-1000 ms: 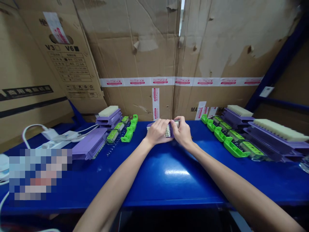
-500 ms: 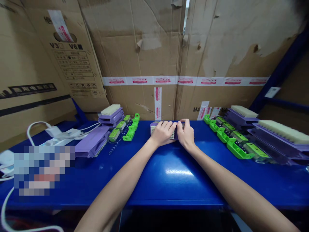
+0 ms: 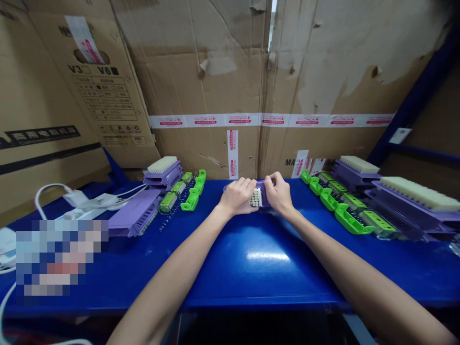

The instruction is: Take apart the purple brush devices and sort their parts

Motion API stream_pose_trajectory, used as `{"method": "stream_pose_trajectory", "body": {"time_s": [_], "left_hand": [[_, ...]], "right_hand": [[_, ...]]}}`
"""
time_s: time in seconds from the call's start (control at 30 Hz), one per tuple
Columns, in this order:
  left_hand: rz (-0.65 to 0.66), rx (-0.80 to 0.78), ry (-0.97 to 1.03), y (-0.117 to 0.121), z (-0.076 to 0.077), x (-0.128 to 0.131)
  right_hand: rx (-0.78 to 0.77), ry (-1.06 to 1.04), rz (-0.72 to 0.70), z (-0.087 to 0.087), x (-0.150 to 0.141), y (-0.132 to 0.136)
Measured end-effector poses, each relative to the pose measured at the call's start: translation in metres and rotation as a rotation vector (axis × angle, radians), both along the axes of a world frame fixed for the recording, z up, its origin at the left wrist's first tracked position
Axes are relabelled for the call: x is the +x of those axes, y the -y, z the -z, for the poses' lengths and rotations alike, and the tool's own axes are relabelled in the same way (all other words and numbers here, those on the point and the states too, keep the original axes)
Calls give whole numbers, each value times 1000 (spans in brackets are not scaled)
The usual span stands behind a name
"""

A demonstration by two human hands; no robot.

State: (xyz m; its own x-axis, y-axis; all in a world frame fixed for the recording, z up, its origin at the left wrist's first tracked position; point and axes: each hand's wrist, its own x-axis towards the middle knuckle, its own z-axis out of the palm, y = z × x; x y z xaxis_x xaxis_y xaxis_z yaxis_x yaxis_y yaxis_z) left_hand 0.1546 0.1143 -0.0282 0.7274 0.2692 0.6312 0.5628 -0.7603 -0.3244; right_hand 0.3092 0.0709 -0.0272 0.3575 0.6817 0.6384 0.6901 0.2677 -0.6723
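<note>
At the far middle of the blue table, my left hand (image 3: 237, 196) is wrapped over the left part of a purple bristle brush (image 3: 264, 195). A patch of its cream bristles shows just right of my fingers, facing me. My right hand (image 3: 278, 193) is curled at the brush's right end, thumb up; a small dark thing shows by its fingertips, too small to name. My palms and fingers hide much of the brush.
Green scalloped pieces (image 3: 194, 190), clear-and-green blocks (image 3: 172, 196) and purple brush parts (image 3: 134, 212) stand on the left. More green pieces (image 3: 354, 221) and purple bristle brushes (image 3: 419, 196) line the right. White cables and a power strip (image 3: 86, 206) lie far left. Cardboard (image 3: 201, 86) walls the back.
My right hand has separated a little from my left, and more of the purple casing and bristles shows between them. My left hand has slid slightly left; the view has shifted a little.
</note>
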Motion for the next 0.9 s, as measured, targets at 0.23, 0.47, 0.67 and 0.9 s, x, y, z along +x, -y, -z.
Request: {"method": "stream_pose_trajectory", "body": {"time_s": [0.23, 0.47, 0.67, 0.9], "left_hand": [[39, -22, 17, -4, 2, 0], [49, -36, 20, -8, 0, -4], [-49, -44, 0, -2, -2, 4], [-187, -148, 250, 0, -8, -1]], "right_hand": [[17, -40, -72, 2, 6, -2], [10, -28, -121, 2, 7, -8], [-89, 152, 175, -3, -5, -3], [-124, 204, 335, -1, 17, -1]]}}
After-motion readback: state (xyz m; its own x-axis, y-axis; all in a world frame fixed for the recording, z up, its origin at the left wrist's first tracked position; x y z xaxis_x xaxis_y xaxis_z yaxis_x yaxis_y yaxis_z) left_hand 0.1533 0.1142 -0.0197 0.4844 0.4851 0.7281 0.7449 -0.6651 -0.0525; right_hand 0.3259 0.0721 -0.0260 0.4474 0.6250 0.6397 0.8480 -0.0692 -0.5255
